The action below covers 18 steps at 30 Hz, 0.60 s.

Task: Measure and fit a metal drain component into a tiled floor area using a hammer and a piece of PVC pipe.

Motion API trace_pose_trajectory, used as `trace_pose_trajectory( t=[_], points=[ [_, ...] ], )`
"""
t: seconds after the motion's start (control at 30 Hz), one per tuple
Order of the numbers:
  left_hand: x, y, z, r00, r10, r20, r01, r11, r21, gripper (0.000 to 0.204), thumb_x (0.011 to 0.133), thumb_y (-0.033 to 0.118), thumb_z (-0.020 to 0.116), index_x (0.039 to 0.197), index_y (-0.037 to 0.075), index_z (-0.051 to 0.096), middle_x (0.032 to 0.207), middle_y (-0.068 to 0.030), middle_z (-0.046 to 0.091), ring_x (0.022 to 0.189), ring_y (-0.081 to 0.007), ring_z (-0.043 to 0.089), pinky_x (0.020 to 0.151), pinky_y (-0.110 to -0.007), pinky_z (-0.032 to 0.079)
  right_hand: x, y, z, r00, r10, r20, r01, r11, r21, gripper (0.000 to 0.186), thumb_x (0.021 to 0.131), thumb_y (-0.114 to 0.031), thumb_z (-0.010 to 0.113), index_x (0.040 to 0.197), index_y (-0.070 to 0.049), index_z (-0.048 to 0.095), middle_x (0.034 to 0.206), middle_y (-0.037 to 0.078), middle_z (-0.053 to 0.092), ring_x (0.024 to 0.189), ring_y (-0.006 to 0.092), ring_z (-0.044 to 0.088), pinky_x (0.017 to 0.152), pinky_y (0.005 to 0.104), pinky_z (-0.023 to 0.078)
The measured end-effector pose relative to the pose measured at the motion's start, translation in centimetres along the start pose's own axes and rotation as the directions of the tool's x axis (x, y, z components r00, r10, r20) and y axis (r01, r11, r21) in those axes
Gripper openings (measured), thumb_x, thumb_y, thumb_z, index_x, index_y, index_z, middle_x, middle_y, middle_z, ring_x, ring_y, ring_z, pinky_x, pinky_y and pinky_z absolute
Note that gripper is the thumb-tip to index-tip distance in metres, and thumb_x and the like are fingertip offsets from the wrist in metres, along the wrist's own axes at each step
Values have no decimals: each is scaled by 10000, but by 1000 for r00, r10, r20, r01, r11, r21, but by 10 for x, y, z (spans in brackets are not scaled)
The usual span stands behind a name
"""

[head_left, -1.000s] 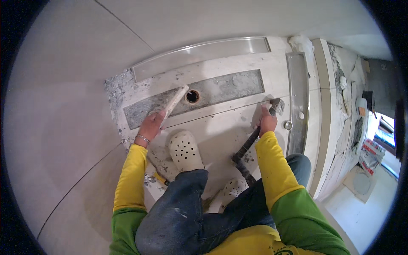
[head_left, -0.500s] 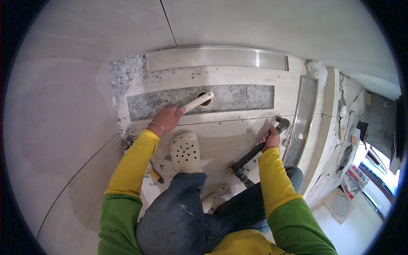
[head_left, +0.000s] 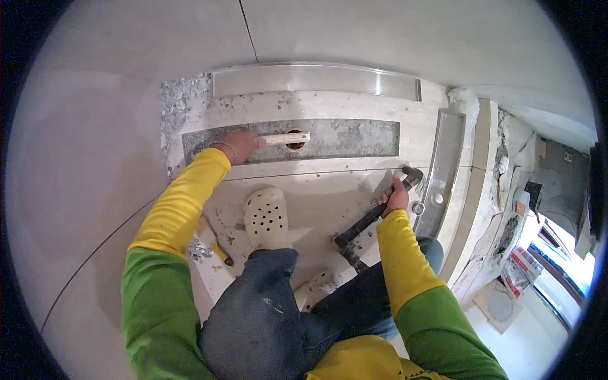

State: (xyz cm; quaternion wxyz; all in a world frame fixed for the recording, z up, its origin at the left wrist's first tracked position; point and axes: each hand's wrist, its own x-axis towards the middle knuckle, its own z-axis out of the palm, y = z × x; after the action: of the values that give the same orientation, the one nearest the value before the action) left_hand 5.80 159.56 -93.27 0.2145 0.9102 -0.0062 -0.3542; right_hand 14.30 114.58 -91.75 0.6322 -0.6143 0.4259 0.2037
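My left hand [head_left: 242,145] is closed on one end of a pale flat stick [head_left: 283,138], at the left part of a long sunken channel [head_left: 354,140] in the floor. The stick's other end lies across a round drain hole [head_left: 295,144] and covers part of it. On the right, my right hand [head_left: 396,197] is wrapped round a dark long-handled tool [head_left: 364,223] with a bent, hammer-like head. That tool slants down to the left; its lower end is bent or meets another dark piece, I cannot tell which.
A metal channel cover [head_left: 310,81] lies beyond the channel; another metal strip [head_left: 443,171] lies right, with a small ring [head_left: 417,208] at its edge. A yellow-handled tool [head_left: 221,254] lies near my left shoe [head_left: 266,218]. Grey rubble [head_left: 183,114] lines the left corner.
My left hand has moved left and farther away, turning the stick from slanted to nearly level over the hole. The right hand still grips the dark tool.
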Motion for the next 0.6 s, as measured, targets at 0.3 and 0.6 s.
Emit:
trace_pose_trajectory(
  t=[0.3,0.6],
  points=[
    [1,54,-26,952,-222,212,256,956,-146,437,977,416,406,1076,36,597,1023,-228,626,932,-393,622,802,-518,480,-5,-10,-11,999,19,-36,-18,1000,20,321,857,-359,635,715,-169,420,522,-14,314,369,155,315,378,333,322],
    [0,60,-18,988,-115,-107,124,989,83,462,965,414,413,1087,35,647,1053,-240,644,995,-399,619,878,-510,463,-17,-13,5,999,25,-23,-25,1000,-10,324,857,-364,630,714,-161,421,521,-17,305,391,151,328,381,325,319]
  ],
)
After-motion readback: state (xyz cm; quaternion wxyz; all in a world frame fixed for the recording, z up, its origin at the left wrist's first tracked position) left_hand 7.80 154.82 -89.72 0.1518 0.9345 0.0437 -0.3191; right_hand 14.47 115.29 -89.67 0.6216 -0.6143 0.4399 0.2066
